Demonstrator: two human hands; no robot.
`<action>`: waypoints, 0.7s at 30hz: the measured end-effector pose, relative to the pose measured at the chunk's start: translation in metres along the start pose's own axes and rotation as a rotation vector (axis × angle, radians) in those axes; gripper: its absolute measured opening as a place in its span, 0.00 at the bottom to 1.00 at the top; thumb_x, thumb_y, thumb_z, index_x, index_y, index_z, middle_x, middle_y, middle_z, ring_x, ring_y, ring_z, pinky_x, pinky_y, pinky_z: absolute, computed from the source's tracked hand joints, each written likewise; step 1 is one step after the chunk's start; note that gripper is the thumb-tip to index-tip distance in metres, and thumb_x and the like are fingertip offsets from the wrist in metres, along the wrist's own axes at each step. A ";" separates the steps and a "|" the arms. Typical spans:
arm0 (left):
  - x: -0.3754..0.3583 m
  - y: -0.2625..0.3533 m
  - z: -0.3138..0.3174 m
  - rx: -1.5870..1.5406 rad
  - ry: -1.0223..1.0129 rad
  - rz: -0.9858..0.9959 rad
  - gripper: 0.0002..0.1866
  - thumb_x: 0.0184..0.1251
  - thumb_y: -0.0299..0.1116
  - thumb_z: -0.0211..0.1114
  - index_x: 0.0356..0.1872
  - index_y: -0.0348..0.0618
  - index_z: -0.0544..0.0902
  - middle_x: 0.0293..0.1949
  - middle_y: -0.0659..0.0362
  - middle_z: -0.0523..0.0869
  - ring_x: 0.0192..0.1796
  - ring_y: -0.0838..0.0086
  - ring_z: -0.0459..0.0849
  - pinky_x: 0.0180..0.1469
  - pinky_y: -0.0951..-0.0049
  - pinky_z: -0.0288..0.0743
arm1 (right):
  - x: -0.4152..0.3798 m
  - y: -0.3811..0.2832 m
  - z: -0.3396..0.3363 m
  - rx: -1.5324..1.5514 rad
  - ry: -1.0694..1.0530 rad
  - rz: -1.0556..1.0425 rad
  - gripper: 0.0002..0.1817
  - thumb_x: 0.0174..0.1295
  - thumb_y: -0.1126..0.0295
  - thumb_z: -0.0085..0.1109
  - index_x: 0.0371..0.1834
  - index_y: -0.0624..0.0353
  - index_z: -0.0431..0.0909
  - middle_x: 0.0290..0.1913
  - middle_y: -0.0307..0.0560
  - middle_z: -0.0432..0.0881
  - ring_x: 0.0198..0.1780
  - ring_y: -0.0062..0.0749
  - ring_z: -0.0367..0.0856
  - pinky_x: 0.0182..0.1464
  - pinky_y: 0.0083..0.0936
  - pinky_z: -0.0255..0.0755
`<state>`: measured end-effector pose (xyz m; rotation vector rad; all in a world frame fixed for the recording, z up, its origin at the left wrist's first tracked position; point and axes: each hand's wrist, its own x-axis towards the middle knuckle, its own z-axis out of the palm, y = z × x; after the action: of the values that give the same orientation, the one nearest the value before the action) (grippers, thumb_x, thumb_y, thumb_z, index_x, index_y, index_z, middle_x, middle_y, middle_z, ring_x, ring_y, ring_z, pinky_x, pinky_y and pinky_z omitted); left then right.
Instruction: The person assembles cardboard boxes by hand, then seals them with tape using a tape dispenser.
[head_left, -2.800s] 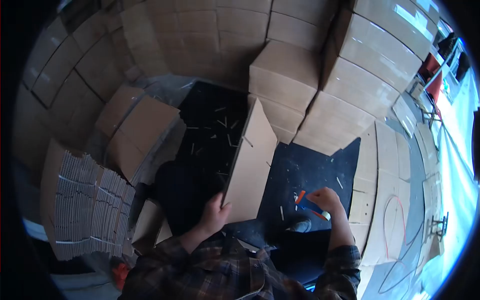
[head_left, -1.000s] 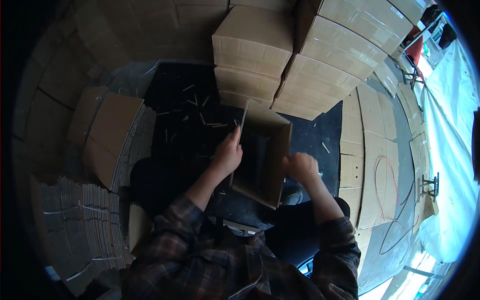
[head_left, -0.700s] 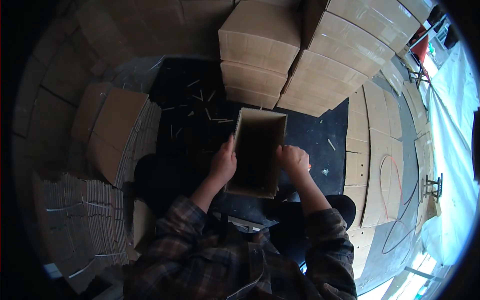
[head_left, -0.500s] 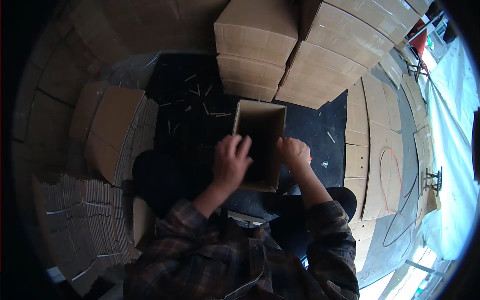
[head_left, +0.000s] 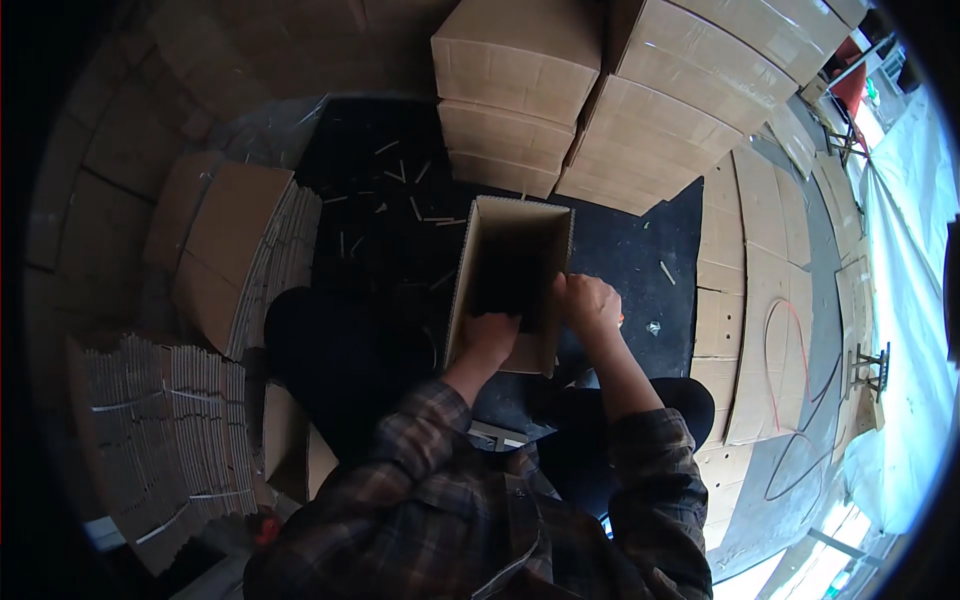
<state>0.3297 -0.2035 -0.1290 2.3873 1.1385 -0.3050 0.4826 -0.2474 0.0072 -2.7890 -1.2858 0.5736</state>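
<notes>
An open brown cardboard box stands upright on a black mat in front of me. My left hand reaches down inside the box at its near end, its fingers hidden in the dark interior. My right hand grips the box's right wall at the rim. Both arms wear plaid sleeves.
Sealed cardboard boxes are stacked behind the mat. Flat folded cartons lean at the left, with bundled cardboard strips lower left. Small card scraps litter the mat. Flat cardboard sheets and a red cable lie at the right.
The flat carton has been opened into a box and stood upright. My left hand moved from the box's left wall to inside it; my right hand stays on the right wall.
</notes>
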 end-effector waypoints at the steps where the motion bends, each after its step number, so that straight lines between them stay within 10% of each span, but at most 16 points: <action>1: 0.000 0.001 0.000 0.002 0.001 -0.004 0.26 0.75 0.49 0.44 0.34 0.46 0.88 0.35 0.55 0.88 0.42 0.58 0.86 0.55 0.48 0.70 | -0.001 -0.002 0.000 0.015 0.003 -0.007 0.27 0.70 0.50 0.41 0.32 0.57 0.86 0.34 0.53 0.87 0.39 0.48 0.87 0.44 0.39 0.80; 4: 0.000 0.017 -0.020 0.090 -0.083 -0.062 0.18 0.70 0.47 0.54 0.44 0.48 0.86 0.52 0.53 0.84 0.56 0.59 0.81 0.58 0.44 0.66 | -0.001 -0.002 0.004 0.027 0.057 -0.009 0.27 0.70 0.51 0.41 0.30 0.57 0.86 0.32 0.54 0.86 0.37 0.49 0.87 0.43 0.39 0.80; 6: 0.003 0.025 -0.039 -0.011 0.317 0.039 0.23 0.64 0.42 0.62 0.60 0.49 0.77 0.70 0.53 0.66 0.71 0.55 0.62 0.66 0.38 0.57 | 0.003 -0.001 0.008 0.031 0.077 -0.022 0.27 0.70 0.51 0.42 0.29 0.57 0.86 0.31 0.54 0.86 0.37 0.49 0.87 0.43 0.40 0.80; 10: 0.030 0.049 -0.099 -0.098 0.671 0.170 0.40 0.58 0.36 0.69 0.72 0.52 0.61 0.73 0.55 0.58 0.77 0.52 0.49 0.71 0.37 0.48 | 0.002 0.000 0.012 0.046 0.097 -0.035 0.25 0.68 0.51 0.45 0.27 0.57 0.86 0.29 0.55 0.86 0.35 0.49 0.87 0.41 0.40 0.81; 21: 0.011 0.031 -0.050 -0.020 0.413 0.079 0.37 0.63 0.44 0.65 0.72 0.53 0.62 0.73 0.58 0.59 0.77 0.54 0.51 0.65 0.39 0.62 | 0.004 -0.002 0.010 0.047 0.089 -0.033 0.25 0.68 0.51 0.46 0.27 0.57 0.86 0.28 0.54 0.86 0.34 0.48 0.87 0.40 0.38 0.81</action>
<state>0.3604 -0.1874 -0.0800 2.5389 1.2050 0.2376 0.4800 -0.2450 -0.0030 -2.7166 -1.2812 0.4663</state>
